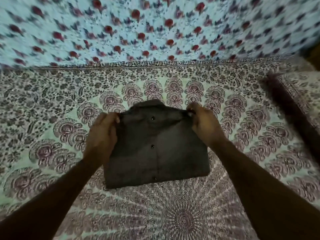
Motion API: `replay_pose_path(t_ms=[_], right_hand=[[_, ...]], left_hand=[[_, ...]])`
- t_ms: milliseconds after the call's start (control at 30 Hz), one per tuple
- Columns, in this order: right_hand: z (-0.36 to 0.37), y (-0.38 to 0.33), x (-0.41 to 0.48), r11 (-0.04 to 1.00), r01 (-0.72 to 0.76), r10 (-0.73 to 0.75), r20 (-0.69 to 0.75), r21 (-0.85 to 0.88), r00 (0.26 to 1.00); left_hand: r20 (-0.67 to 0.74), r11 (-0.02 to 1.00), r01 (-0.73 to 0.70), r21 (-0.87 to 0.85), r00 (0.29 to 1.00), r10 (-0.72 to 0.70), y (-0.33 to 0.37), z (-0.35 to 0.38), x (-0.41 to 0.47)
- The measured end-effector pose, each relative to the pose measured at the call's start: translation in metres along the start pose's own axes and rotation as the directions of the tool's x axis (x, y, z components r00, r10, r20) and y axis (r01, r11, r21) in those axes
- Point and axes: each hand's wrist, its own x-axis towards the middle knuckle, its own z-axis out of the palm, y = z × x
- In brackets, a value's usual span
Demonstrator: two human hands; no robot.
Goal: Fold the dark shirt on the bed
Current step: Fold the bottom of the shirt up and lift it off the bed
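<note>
Left hand (102,134) and right hand (204,122) are pinching shirt (155,153) top corners, fingers (194,108) clamped | shirt is lying folded mid-frame on bed (52,118)

A home bedroom: bed (52,135) under mandala-print sheet, floral cloth (155,28) behind.

I look down on a bedspread (52,118) printed as a mandala: a pale green ground with purple-grey fan-shaped medallions ringing a rayed centre low in my view. Its far part is a broad band of small dark leaves and flowers, closed by a narrow patterned border. Beyond that border rises a pale blue cloth (155,23) scattered with red flowers and dark leaves. It is smeared by blur, so it may be a curtain or a hung sheet. At the right a dark strip (290,108) runs diagonally beside another patterned piece (301,87). The light is dim.
</note>
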Motion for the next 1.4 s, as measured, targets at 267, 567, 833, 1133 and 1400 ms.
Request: replay_pose_path(t_ms=[267,567,833,1133,1400], right_hand=[[0.025,0.020,0.091,0.989,-0.145,0.147,0.101,-0.025,0.984],[0.086,0.002,0.050,0.965,-0.001,-0.045,-0.168,-0.261,0.985],[0.127,0.021,0.007,0.942,0.033,0.033,0.191,-0.334,0.981],[0.121,0.013,0.013,0.907,-0.251,0.307,0.122,-0.339,0.944],[0.137,-0.001,-0.072,0.931,0.076,-0.020,0.157,-0.358,0.987]], left_hand=[[0.042,0.977,0.169,0.129,0.984,-0.176,-0.003,0.043,0.058],[0.050,0.926,0.015,0.378,0.998,-0.036,-0.007,0.078,0.031],[0.212,0.911,0.038,0.411,0.968,-0.136,-0.030,0.116,0.004],[0.249,0.927,0.045,0.372,0.957,-0.146,-0.028,0.108,0.005],[0.199,0.915,0.097,0.391,0.962,-0.187,-0.045,0.096,-0.065]])
